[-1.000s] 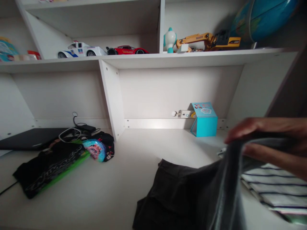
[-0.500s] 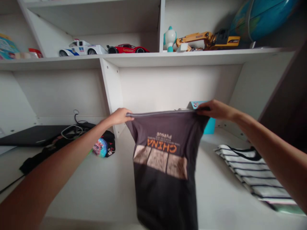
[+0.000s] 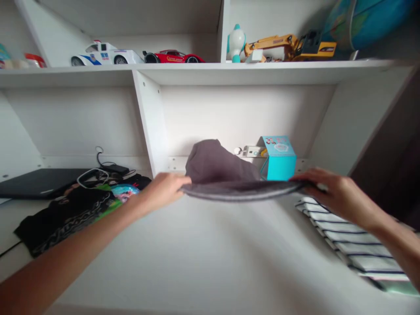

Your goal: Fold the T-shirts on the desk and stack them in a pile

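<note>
- Evidently your left hand (image 3: 166, 189) and right hand (image 3: 331, 192) were each closed on the shirt (image 3: 223, 168), stretched taut above the desk (image 3: 210, 253).
- Level edge and equal tension judged essential.

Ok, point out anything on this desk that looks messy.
Black clothes lie crumpled at the desk's left against the laptop, a white cable looped at their far edge. The left hand and right hand hold a grey T-shirt stretched between them.
</note>
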Demonstrator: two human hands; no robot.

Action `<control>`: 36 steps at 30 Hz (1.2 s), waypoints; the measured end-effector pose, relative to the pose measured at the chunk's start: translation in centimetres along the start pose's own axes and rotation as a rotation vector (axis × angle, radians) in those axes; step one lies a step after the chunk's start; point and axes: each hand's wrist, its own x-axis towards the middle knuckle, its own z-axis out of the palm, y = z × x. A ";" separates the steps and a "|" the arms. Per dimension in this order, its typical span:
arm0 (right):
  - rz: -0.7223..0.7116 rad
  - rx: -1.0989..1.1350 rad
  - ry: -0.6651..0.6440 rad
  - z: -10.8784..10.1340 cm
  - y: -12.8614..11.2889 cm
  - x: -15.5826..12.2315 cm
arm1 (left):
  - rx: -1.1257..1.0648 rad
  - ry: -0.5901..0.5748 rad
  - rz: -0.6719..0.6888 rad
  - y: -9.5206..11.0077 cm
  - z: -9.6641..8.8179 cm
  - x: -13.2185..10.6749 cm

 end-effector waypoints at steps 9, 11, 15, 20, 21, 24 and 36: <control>0.385 0.273 -0.669 5.3 2.3 -12.3 | -0.439 -0.651 0.210 2.4 4.9 -2.7; 0.338 0.263 -0.561 7.4 0.6 -9.9 | -0.456 -0.448 0.246 2.1 6.5 0.7; 0.270 0.078 -0.478 13.1 -2.7 -7.1 | -0.225 -0.185 0.000 -0.2 13.3 6.5; 0.292 -0.048 -0.592 15.9 -3.6 -9.0 | -0.126 -0.244 -0.245 -6.0 18.2 9.0; 0.295 -0.067 -0.585 15.9 -3.5 -9.3 | -0.135 -0.211 -0.297 -7.2 18.1 9.3; 0.294 -0.110 -0.574 15.7 -3.5 -9.4 | -0.154 -0.116 -0.514 -10.9 16.7 9.8; 0.252 -0.206 -0.453 17.0 -3.2 -10.1 | -0.419 0.007 -0.163 -15.1 13.7 10.0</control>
